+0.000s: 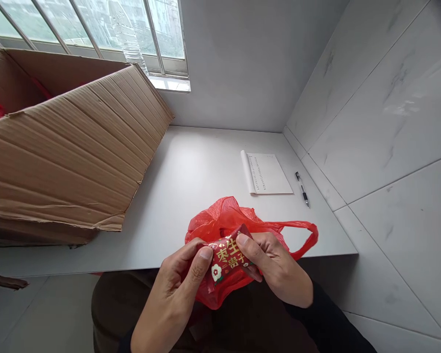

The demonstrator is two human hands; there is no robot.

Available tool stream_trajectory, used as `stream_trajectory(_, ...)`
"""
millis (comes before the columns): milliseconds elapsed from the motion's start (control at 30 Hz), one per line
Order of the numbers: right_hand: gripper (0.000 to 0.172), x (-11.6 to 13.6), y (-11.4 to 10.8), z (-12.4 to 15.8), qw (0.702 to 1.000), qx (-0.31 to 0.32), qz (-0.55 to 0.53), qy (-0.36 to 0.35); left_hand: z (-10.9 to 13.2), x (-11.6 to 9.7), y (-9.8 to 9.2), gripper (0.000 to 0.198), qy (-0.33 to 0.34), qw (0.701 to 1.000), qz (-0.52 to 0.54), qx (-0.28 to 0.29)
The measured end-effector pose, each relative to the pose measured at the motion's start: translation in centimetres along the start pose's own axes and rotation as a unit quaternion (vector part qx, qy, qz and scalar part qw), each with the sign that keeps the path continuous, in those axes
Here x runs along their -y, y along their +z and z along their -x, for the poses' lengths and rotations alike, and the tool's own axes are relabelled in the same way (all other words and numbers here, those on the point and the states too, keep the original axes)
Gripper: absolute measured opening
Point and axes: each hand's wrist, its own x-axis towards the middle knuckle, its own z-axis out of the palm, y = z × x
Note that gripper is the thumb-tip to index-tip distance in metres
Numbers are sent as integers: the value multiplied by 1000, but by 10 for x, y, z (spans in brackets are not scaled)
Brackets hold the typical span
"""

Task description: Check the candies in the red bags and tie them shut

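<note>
The smooth white worktop (191, 176) has open room across its centre. A corrugated cardboard box (69, 152) covers its left edge, cut off by the frame, contents mostly hidden. A thin, crinkled red plastic bag (228, 215) sits at the front edge. Above the bag, the left hand (176, 284) and right hand (275, 267) work together. A flat notepad (270, 174) lies near the right edge. The fingers and thumbs pinch 1 glossy red packet (228, 257) over the bag. A pen (302, 189) lies beside the notepad.
</note>
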Motion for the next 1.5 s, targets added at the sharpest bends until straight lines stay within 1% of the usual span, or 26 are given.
stream_trajectory(133, 55, -1, -2, -1, 1000, 4, 4, 4, 1, 1, -2, 38, 0, 1000, -12, 2)
stream_trajectory(267, 56, -1, 0, -1, 1000, 13, -21, 4, -1, -5, 1, 40, 9, 999, -30, 12)
stream_trajectory(333, 55, -3, 0, 1, 1000, 2, -24, -4, -1, -5, 3, 42, 7, 1000, -26, 11)
stream_trajectory(400, 53, -5, -1, 3, 1000, -15, -19, -11, 1, -3, 3, 40, -2, 999, -30, 11)
stream_trajectory(467, 52, -8, -2, 4, 999, -32, -17, -13, 5, 2, 2, 33, -19, 998, -55, 1)
stream_trajectory(533, 53, -10, -3, 4, 999, -45, -15, -12, 8, 5, 1, 35, -34, 995, -92, -11)
stream_trajectory(600, 54, -10, -4, 3, 999, -51, -10, -11, 10, 4, 2, 36, -36, 994, -104, -7)
stream_trajectory(700, 55, -8, -2, 2, 998, -57, -23, 5, 7, -5, 6, 34, -23, 997, -63, 25)
stream_trajectory(767, 56, -7, -1, 2, 997, -62, -38, 17, 5, -9, 7, 31, -16, 999, -29, 34)
stream_trajectory(933, 60, -9, -1, -1, 997, -65, -39, 22, 3, -7, 6, 23, -18, 998, 30, 58)
stream_trajectory(1000, 60, -10, -1, -1, 996, -71, -36, 26, 3, -5, 5, 23, -23, 998, 35, 55)
stream_trajectory(1100, 58, -8, -2, -1, 995, -78, -33, 42, 3, -3, 6, 29, -35, 998, 25, 48)
stream_trajectory(1233, 58, -5, -2, 0, 994, -71, -52, 61, 2, -4, 6, 36, -35, 999, 2, 41)
stream_trajectory(1333, 58, -5, -2, 0, 993, -62, -70, 76, 1, -4, 5, 39, -33, 999, 5, 32)
stream_trajectory(1500, 60, -11, -1, -4, 991, -62, -82, 88, 1, -4, 6, 42, -59, 998, 13, 23)
